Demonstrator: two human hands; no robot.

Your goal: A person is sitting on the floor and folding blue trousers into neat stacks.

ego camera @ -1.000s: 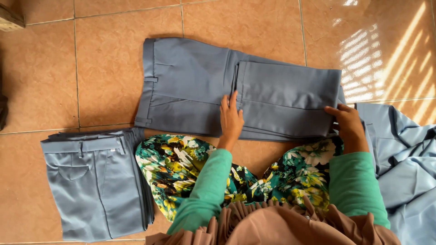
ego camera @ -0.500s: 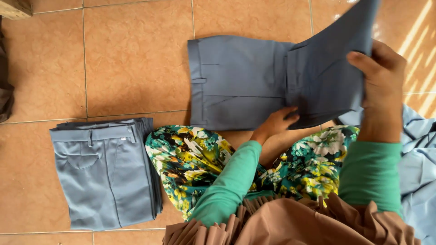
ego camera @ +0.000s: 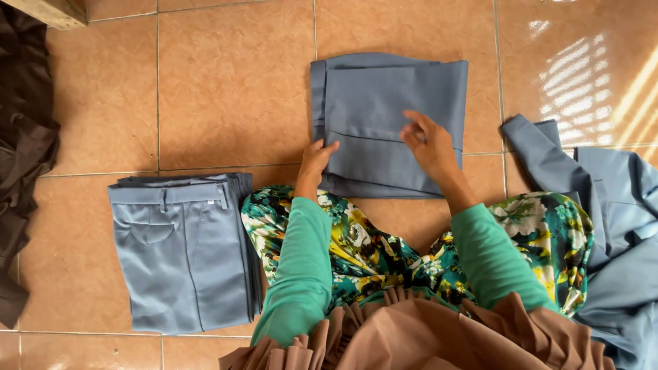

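Observation:
A folded pair of grey-blue trousers [ego camera: 384, 103] lies flat on the tiled floor in front of me. My left hand [ego camera: 314, 163] rests on its near left edge, fingers together. My right hand [ego camera: 428, 140] lies palm down on top of the fold, fingers spread slightly. Both arms wear green sleeves. Neither hand grips the cloth.
A stack of folded grey-blue trousers [ego camera: 181, 250] sits at my left. Loose grey-blue garments [ego camera: 610, 205] are heaped at the right. Dark brown cloth [ego camera: 20, 151] lies at the far left under a wooden edge [ego camera: 48, 10]. My lap is covered by floral fabric [ego camera: 384, 253].
My right hand lifted the trouser legs and folded them over to the left, making a compact rectangle. Both hands now rest on the folded piece.

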